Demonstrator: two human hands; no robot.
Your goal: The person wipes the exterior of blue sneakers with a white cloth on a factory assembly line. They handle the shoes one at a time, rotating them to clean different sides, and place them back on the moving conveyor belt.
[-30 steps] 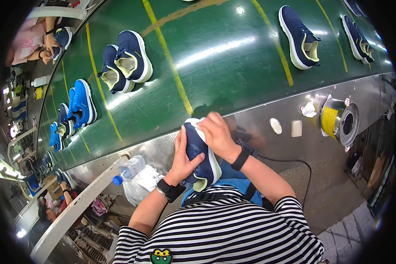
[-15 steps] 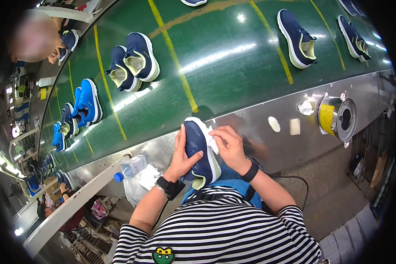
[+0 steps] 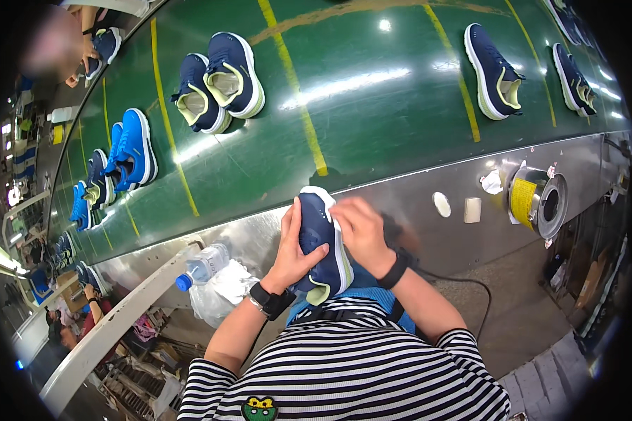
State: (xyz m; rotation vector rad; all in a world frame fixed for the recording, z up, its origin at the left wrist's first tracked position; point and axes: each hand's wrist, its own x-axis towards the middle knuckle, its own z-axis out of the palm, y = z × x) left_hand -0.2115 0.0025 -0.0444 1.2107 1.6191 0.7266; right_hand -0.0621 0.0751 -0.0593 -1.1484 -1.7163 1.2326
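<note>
A dark navy shoe (image 3: 319, 242) with a white sole and pale green lining is held in front of my body, toe pointing away. My left hand (image 3: 293, 254) is closed around its left side, thumb across the upper. At the toe's right edge, my right hand (image 3: 361, 235) pinches a white cloth or tissue against the sole rim. Its fingers hide most of that cloth (image 3: 328, 202). The shoe's heel is close to my striped shirt.
Beyond a metal ledge (image 3: 414, 193) runs a green conveyor belt (image 3: 372, 133) with yellow lines, carrying navy shoes (image 3: 495, 74) and blue shoes (image 3: 135, 151). A round tin (image 3: 537, 202) stands right; a water bottle (image 3: 202, 266) and plastic bag (image 3: 221, 291) are left. A person's hand (image 3: 90, 52) works far left.
My right hand has slid slightly toward the toe, and its fingers now cover more of the white cloth. My left hand keeps its hold. The belt shoes have shifted a little in view.
</note>
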